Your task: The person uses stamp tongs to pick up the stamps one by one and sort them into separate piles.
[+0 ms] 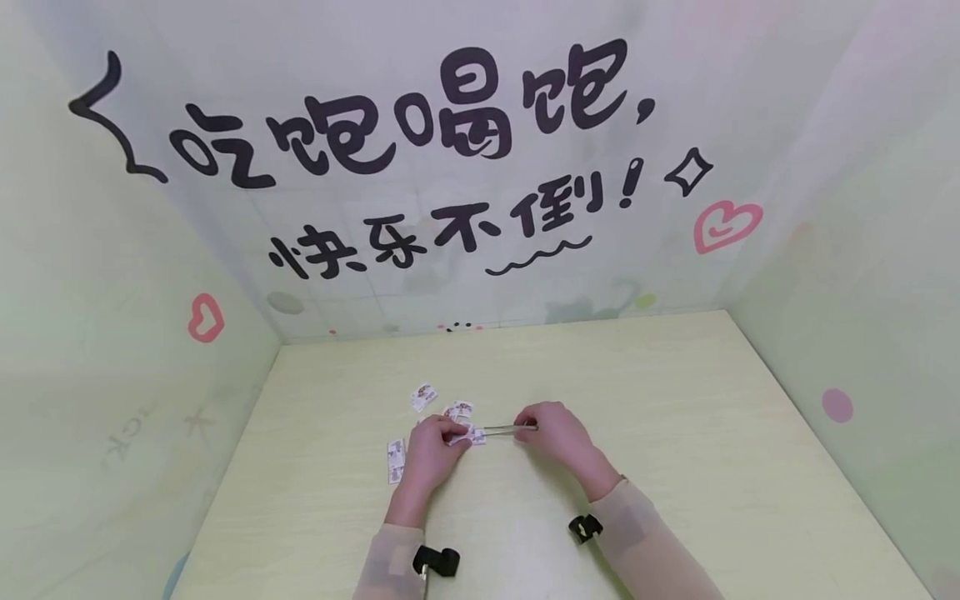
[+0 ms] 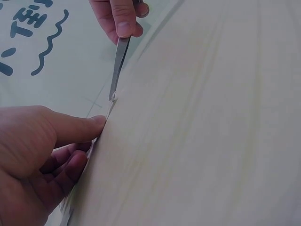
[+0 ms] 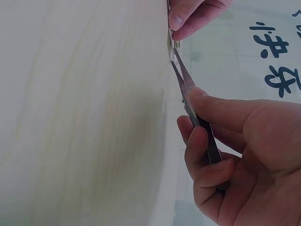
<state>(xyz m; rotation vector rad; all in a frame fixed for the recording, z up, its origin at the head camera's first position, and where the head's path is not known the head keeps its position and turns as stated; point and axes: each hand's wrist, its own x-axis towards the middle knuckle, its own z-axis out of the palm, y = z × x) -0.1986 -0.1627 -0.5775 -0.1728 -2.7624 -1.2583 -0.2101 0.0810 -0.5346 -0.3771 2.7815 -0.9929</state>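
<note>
A small white paper piece with purplish print (image 1: 477, 436) lies at the fingertips of my left hand (image 1: 431, 450), which pinches it between thumb and fingers close to the tabletop. My right hand (image 1: 558, 433) grips metal tweezers (image 1: 500, 430) that point left. Their tips reach the right edge of that paper. In the right wrist view the tweezers (image 3: 195, 101) run along the curled fingers, with the two tips slightly apart. From the left wrist view the tweezers' tips (image 2: 112, 96) stand just beyond my left thumb (image 2: 91, 127); whether they clamp the paper I cannot tell.
Similar printed pieces lie on the pale wooden table (image 1: 637, 375): one at the back (image 1: 423, 396), one behind the left hand (image 1: 458, 408), and a longer strip (image 1: 396, 460) left of it. Fabric walls with lettering enclose the table. Each wrist wears a black strap (image 1: 437, 561).
</note>
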